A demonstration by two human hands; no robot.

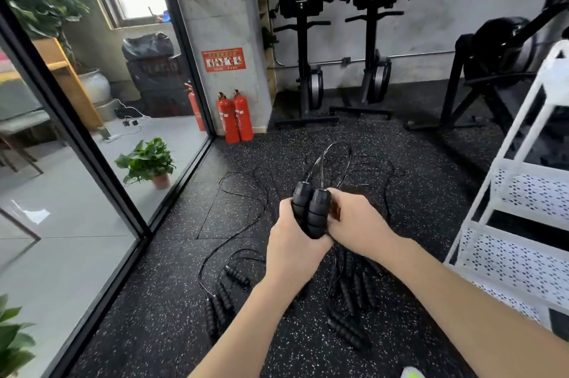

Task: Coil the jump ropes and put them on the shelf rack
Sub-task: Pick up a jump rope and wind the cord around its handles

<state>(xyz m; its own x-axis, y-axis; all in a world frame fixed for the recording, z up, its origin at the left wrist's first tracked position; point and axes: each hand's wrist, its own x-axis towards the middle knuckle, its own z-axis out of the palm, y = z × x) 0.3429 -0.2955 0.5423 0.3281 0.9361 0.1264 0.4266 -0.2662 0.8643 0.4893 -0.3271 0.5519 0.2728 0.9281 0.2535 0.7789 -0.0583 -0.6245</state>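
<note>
Two black ribbed jump rope handles (311, 210) stand side by side, upright, at mid-frame. My left hand (291, 243) grips them from the left and below. My right hand (357, 223) holds them from the right, fingers curled against the handles. Their thin black cable (334, 150) loops up from the handle tops and trails down to the floor. Several more jump ropes (226, 300) with black handles lie tangled on the speckled rubber floor under my arms. The white perforated shelf rack (520, 257) stands at the right, its tiers bare where visible.
A glass wall (101, 143) with a black frame runs along the left. Two red fire extinguishers (234, 117) stand by a concrete pillar. Black exercise machines (374, 39) line the back wall and the right rear. A potted plant (149, 162) sits behind the glass.
</note>
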